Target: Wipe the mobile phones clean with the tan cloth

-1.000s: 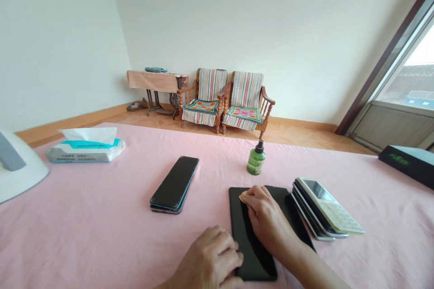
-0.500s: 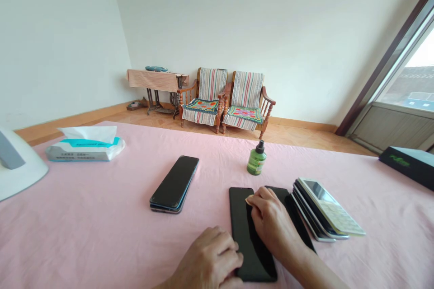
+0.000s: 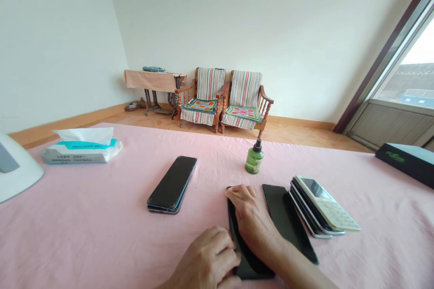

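Note:
A flat black phone point(image 3: 252, 264) lies on the pink cloth in front of me. My left hand point(image 3: 212, 257) is closed on its lower left edge, fingers curled against it. Across the upper part of the phone reaches my right hand point(image 3: 251, 212), its fingers pinched and pressed down at the top left corner. A small beige pad point(image 3: 231, 191) shows between those fingertips, mostly hidden; its material is hard to make out. Just right of the hand lies another dark, phone-like slab point(image 3: 281, 203) with a raised dark edge along its right side.
A stack of several phones point(image 3: 325, 207) stands at the right, and another phone pile point(image 3: 172, 183) at the left. Farther back are a green spray bottle point(image 3: 254, 160), a tissue pack point(image 3: 81, 151), a white device point(image 3: 16, 167) and a black box point(image 3: 403, 162). Two chairs point(image 3: 210, 86) stand beyond.
My right hand has slid left and slightly up over the phone, to its top left corner. The left hand keeps its hold. The view has shifted slightly.

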Tool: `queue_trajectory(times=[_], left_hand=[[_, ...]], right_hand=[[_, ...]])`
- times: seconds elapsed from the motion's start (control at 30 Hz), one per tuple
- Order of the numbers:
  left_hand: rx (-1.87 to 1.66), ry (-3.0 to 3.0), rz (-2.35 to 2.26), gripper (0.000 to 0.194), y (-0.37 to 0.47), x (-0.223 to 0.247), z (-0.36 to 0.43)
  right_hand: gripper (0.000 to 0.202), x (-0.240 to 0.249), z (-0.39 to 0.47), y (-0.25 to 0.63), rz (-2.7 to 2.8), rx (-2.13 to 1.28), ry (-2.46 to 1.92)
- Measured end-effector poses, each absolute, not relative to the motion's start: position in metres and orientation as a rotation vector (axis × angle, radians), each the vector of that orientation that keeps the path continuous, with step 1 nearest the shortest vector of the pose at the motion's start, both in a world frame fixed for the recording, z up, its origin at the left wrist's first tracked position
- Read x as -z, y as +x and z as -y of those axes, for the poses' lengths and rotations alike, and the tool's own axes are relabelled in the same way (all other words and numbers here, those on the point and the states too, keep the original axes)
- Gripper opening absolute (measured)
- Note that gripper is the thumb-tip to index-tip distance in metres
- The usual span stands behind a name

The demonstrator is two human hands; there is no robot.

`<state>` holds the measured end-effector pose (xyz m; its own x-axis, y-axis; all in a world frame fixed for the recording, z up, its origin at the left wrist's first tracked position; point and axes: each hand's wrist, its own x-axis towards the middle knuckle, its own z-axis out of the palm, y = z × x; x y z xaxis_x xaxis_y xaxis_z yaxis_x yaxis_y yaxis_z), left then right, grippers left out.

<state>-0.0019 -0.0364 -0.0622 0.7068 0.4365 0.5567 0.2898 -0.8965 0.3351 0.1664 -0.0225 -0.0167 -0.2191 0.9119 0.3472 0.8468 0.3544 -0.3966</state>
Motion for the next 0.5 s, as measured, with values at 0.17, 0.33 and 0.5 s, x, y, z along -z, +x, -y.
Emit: queue_trajectory(times=[0.17,0.33,0.5], left_hand=[[-0.955,2.750,-0.554,0.014,-0.002,0.060,0.036],[-0.839,2.715,-0.648,0.015,-0.005,0.039,0.045],[-0.807,2.677,-0.681,0.018,-0.005,0.034,0.048]], right_hand=[[0.033,0.014,0.020,0.179,2.110,0.008,-1.716],[0.035,0.014,0.023,0.176,2.092,0.103,-1.853],[0.037,0.012,0.025,0.166,2.135,-0.008,-1.693]])
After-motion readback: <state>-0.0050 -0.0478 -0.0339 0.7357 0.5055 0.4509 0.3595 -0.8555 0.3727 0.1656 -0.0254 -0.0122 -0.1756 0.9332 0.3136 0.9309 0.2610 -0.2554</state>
